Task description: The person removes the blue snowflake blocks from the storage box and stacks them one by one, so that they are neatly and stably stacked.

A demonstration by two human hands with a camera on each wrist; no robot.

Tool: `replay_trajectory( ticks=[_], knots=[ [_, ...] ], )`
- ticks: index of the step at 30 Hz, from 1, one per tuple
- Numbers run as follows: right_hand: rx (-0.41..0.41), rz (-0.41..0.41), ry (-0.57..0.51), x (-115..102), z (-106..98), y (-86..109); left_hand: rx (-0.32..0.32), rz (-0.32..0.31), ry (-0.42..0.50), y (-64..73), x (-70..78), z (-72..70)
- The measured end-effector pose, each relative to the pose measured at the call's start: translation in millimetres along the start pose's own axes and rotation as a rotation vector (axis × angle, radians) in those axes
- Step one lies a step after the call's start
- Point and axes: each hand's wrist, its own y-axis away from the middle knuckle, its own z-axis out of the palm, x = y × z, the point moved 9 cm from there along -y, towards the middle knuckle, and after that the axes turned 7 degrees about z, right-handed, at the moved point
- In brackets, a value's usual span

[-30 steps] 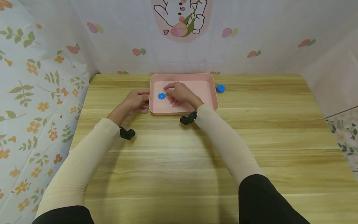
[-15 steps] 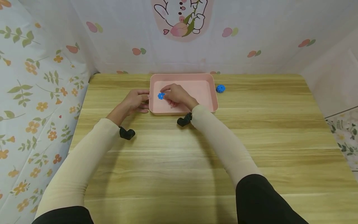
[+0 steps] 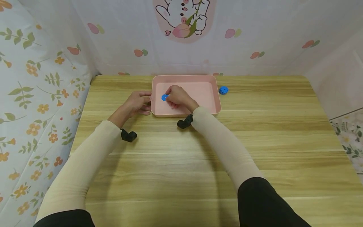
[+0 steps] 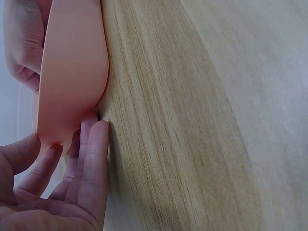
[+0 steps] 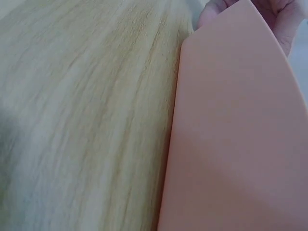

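My right hand (image 3: 179, 97) reaches into the pink tray (image 3: 204, 94). Thumb and forefinger pinch the edge of a small blue notched disc (image 3: 164, 97), a flat toy piece with slots round its rim. At the tray's left end, my left hand (image 3: 136, 102) rests its fingers along the outer wall. In the left wrist view, the fingers (image 4: 95, 163) of that hand are nearly straight and touch the wall, with the thumb at the rim. The tray's front wall (image 5: 236, 125) fills much of the right wrist view and hides the disc there.
Several more blue notched discs (image 3: 223, 90) lie in a small pile just right of the tray. The wood-grain table (image 3: 170, 164) runs back to a white patterned curtain (image 3: 113, 37). A floral cloth (image 3: 42, 104) hangs along the left side.
My right hand has moved slightly left and down to the blue notched disc and now pinches its edge. The disc has shifted slightly. My left hand stays at the tray's end.
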Motion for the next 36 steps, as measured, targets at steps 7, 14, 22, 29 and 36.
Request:
replay_trajectory(
  ticks=[7,14,22,29,36],
  knots=[
    [0.009,0.019,-0.048,2.3,-0.8,2.3,0.008,0.0,-0.012,0.8,-0.5,0.3],
    [-0.006,0.016,-0.171,9.2,-5.4,5.1,0.01,-0.007,-0.03,1.2,-1.8,0.6],
    [0.051,-0.034,-0.373,18.8,-41.9,18.9,-0.003,-0.002,-0.017,0.6,-1.6,2.0],
    [0.177,-0.017,-0.478,44.4,-97.0,40.3,0.004,-0.006,-0.017,1.2,-0.3,1.3],
    [0.275,-0.058,-0.605,67.5,-135.2,56.8,-0.001,-0.006,-0.014,1.8,0.0,-0.3]
  ],
)
